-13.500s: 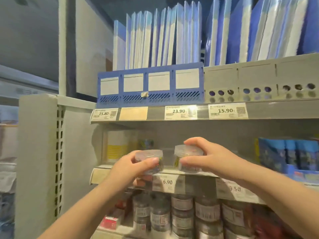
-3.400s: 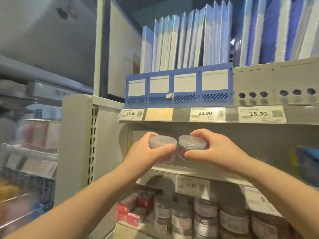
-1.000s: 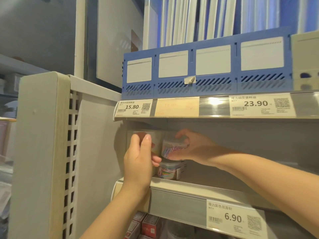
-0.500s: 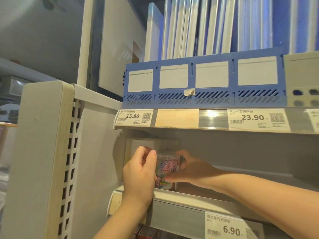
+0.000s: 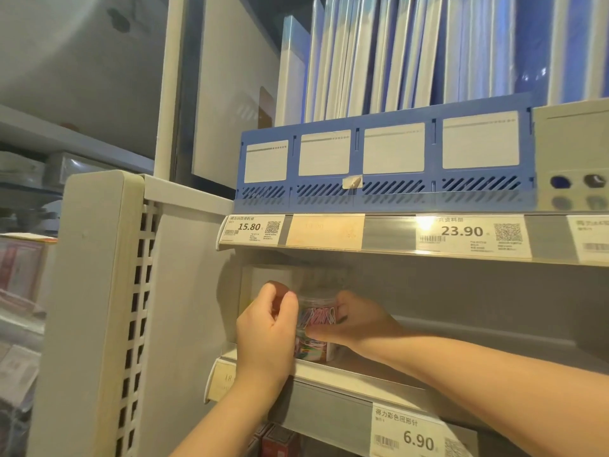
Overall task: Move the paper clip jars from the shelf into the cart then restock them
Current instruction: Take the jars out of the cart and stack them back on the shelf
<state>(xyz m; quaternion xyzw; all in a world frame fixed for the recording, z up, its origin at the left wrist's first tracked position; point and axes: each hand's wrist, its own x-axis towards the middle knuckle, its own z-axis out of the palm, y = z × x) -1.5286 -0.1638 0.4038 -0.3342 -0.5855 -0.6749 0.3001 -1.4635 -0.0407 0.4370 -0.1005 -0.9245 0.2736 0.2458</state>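
Note:
Two clear paper clip jars stand stacked at the left end of the middle shelf [image 5: 333, 371]. The upper jar [image 5: 318, 316] shows pink and blue clips; the lower jar [image 5: 313, 349] shows mixed colours. My right hand [image 5: 359, 321] reaches in from the right and grips the upper jar's side. My left hand [image 5: 267, 328] is just left of the stack, its fingers curled and its thumb against the upper jar. The back of that hand hides almost all of what it grips.
A white box [image 5: 260, 278] stands behind the jars. The shelf above carries a blue file rack [image 5: 382, 163] with folders and sits low over the jars. A white perforated side panel [image 5: 99, 308] closes the left. Red boxes [image 5: 276, 443] sit on the shelf below.
Over the last second both hands moved deeper and lower into the shelf. The right hand's jar came down onto the jar standing there. The view tilted up slightly.

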